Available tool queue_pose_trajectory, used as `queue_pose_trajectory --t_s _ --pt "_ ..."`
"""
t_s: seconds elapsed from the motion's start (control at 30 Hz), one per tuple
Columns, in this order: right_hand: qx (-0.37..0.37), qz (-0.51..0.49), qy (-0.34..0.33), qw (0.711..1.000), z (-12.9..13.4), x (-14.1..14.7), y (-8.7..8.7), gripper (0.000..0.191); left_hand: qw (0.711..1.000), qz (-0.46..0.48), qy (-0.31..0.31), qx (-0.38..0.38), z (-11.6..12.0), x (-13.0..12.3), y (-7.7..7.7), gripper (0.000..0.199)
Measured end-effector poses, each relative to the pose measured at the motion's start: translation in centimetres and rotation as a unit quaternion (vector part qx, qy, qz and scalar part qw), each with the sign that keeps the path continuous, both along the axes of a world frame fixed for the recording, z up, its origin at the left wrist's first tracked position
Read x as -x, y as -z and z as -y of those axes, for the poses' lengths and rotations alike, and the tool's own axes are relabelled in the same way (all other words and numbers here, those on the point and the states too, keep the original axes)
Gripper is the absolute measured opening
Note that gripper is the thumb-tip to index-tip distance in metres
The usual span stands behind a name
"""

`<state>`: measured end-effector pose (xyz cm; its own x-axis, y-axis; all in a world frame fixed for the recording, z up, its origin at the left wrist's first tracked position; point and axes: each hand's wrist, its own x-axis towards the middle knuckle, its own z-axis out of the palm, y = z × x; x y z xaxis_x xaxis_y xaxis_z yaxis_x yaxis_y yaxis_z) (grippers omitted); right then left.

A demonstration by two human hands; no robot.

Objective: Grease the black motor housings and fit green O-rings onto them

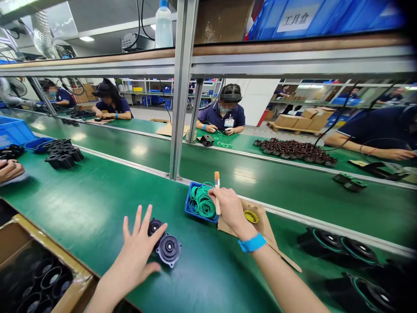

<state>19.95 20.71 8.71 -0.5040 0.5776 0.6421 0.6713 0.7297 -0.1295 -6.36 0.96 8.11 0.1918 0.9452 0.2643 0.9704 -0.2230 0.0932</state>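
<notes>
My left hand (pixel 138 243), fingers spread, hovers at or rests beside two round black housings; I cannot tell whether it touches them. The nearer black housing (pixel 169 250) lies face up with a ringed centre, and the other black housing (pixel 154 226) is partly hidden behind my fingers. My right hand (pixel 230 206), with a blue band at its wrist, is closed on a small paintbrush (pixel 217 181), bristles upward. It is at the right edge of a blue bin (pixel 186 204) heaped with green rubber rings (pixel 203 202). Whether my fingertips also pinch a ring is hidden.
Cardboard (pixel 265 226) holding a yellow dish (pixel 251 216) and a wooden stick (pixel 288 260) lies right of the bin. Black housings with green rings (pixel 355 250) stand far right. An open carton (pixel 80 278) is lower left. A metal post (pixel 180 108) rises ahead; co-workers sit opposite.
</notes>
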Motion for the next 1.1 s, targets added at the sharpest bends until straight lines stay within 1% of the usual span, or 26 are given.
queue_pose_trajectory --t_s 0.07,0.1,0.17,0.23,0.27,0.3,0.33,0.4,0.43,0.5,0.57,0.67,0.73,0.83,0.97,1.07,1.1 --pt "-0.011 -0.027 0.007 1.0 0.2 -0.6 -1.0 0.028 1.0 -0.005 0.029 0.004 -0.3 0.3 -1.0 0.08" --pt "-0.015 -0.044 0.011 0.999 0.5 -0.9 -1.6 0.029 0.999 0.002 0.043 0.005 -0.4 0.1 -1.2 0.073" --pt "-0.017 -0.079 0.019 0.997 1.6 -1.3 -2.7 0.03 0.997 0.028 0.065 0.005 -0.5 -1.1 -1.2 0.067" --pt "-0.009 -0.111 0.022 0.993 3.7 -1.4 -3.5 0.028 0.995 0.065 0.075 0.0 -0.2 -2.8 -0.6 0.066" --pt "0.012 -0.134 0.014 0.991 5.0 -1.3 -3.8 0.026 0.993 0.086 0.078 -0.002 0.1 -3.6 -0.1 0.067" --pt "0.05 -0.158 -0.001 0.986 6.5 -1.1 -3.9 0.023 0.991 0.11 0.081 -0.001 0.4 -4.4 0.3 0.068" --pt "0.103 -0.18 -0.023 0.978 8.0 -0.9 -3.8 0.02 0.987 0.137 0.086 0.003 0.7 -5.2 0.8 0.069" --pt "0.229 -0.201 -0.076 0.949 10.9 -0.3 -3.3 0.015 0.973 0.206 0.1 0.025 1.3 -6.2 1.8 0.073" --pt "0.284 -0.194 -0.1 0.934 12.1 -0.1 -3.0 0.014 0.963 0.247 0.104 0.039 1.6 -6.5 2.2 0.076" --pt "0.35 -0.158 -0.124 0.915 13.9 0.4 -2.1 0.013 0.936 0.331 0.105 0.064 2.0 -6.8 3.1 0.084" --pt "0.378 -0.13 -0.129 0.908 14.7 0.7 -1.2 0.013 0.909 0.399 0.092 0.074 2.3 -7.0 3.8 0.089" --pt "0.389 -0.108 -0.126 0.906 14.7 0.8 -0.5 0.013 0.886 0.452 0.08 0.06 2.7 -7.1 4.4 0.085" --pt "0.382 -0.104 -0.127 0.909 14.4 0.5 -0.5 0.013 0.884 0.457 0.087 0.035 2.7 -7.1 4.5 0.08" --pt "0.368 -0.112 -0.134 0.913 14.4 -0.4 -1.0 0.016 0.898 0.426 0.109 0.0 2.6 -7.0 4.4 0.075" --pt "0.349 -0.094 -0.162 0.918 15.3 -1.5 -1.6 0.018 0.922 0.362 0.137 -0.031 2.3 -6.5 4.2 0.069" --pt "0.323 -0.085 -0.187 0.924 16.2 -1.9 -1.1 0.035 0.93 0.335 0.147 -0.036 2.2 -6.3 4.0 0.058" --pt "0.313 -0.088 -0.192 0.926 16.5 -1.9 -0.8 0.037 0.932 0.331 0.147 -0.035 2.1 -6.3 3.9 0.054"
